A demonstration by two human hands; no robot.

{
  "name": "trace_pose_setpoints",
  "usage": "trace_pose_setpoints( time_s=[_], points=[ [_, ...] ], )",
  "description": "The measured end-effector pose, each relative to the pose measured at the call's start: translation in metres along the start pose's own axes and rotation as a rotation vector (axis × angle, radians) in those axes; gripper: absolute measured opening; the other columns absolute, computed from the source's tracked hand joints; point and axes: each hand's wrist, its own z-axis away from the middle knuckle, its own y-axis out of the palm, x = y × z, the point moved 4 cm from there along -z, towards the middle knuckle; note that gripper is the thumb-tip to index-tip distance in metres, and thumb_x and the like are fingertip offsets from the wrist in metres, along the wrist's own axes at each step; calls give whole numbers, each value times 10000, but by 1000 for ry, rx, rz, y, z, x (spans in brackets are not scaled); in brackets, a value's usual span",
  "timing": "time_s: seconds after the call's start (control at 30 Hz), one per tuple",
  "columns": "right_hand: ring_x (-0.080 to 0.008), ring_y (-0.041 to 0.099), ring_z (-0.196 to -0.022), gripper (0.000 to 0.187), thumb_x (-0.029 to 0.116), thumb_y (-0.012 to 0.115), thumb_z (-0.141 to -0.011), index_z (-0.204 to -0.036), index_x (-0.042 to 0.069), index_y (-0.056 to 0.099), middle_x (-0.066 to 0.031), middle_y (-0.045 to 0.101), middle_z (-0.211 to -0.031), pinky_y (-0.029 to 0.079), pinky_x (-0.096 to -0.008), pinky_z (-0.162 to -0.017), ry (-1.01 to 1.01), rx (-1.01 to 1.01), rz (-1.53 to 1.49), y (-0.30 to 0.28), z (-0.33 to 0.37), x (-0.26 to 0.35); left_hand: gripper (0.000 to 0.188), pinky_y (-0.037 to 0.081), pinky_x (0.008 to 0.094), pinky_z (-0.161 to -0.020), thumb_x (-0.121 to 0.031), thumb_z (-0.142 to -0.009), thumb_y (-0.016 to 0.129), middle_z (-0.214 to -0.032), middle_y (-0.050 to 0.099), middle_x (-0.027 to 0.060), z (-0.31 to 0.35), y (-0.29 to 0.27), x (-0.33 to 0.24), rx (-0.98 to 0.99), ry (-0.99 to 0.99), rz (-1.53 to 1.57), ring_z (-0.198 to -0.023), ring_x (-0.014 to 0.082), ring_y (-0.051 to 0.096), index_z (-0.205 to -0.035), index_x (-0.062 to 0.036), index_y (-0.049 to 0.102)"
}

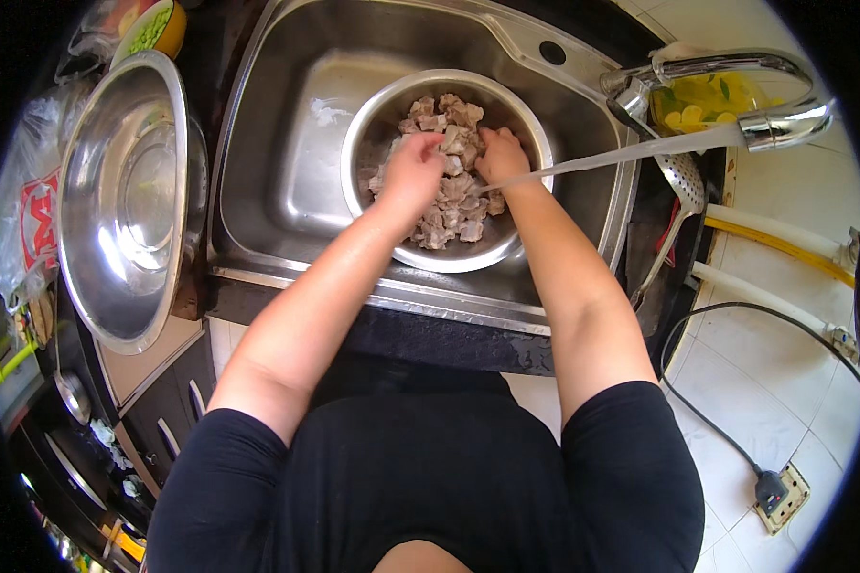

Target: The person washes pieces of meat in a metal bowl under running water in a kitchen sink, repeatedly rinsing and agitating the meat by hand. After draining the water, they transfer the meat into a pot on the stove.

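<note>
A round steel bowl (355, 143) stands in the sink, holding many chunks of pale brown meat (452, 222). My left hand (414, 174) reaches into the bowl from the left, its fingers curled over meat chunks. Opposite it, on the right side of the pile, my right hand (503, 157) is bent around more chunks, its fingertips partly hidden. Water (631, 153) streams from the chrome faucet (784, 119) at the right and lands in the bowl by my right wrist.
The steel sink (301, 177) surrounds the bowl. A large steel basin (124, 205) leans at the left, near a yellow bowl of green pieces (153, 33). At the right are a slotted skimmer (679, 181), a container of lemon slices (702, 105) and a plug in a wall socket (784, 497).
</note>
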Motion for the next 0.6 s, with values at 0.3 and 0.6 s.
trace_pose_setpoints(
  time_s=[0.3, 0.6],
  points=[
    [-392, 557, -955, 465, 353, 539, -808, -1074, -28, 519, -269, 580, -987, 425, -419, -829, 177, -35, -484, -29, 70, 23, 394, 430, 430, -867, -306, -919, 424, -1198, 458, 159, 34, 53, 27, 367, -623, 718, -1012, 293, 511, -1211, -42, 402],
    [-135, 535, -605, 265, 273, 553, -866, -907, 13, 591, -59, 577, -679, 427, -248, -528, 366, 37, -1270, -16, 91, 22, 279, 502, 392, -771, -258, -909, 481, -1031, 577, 65, 29, 40, 18, 360, -503, 681, -929, 223, 581, -1147, -113, 468]
  ],
)
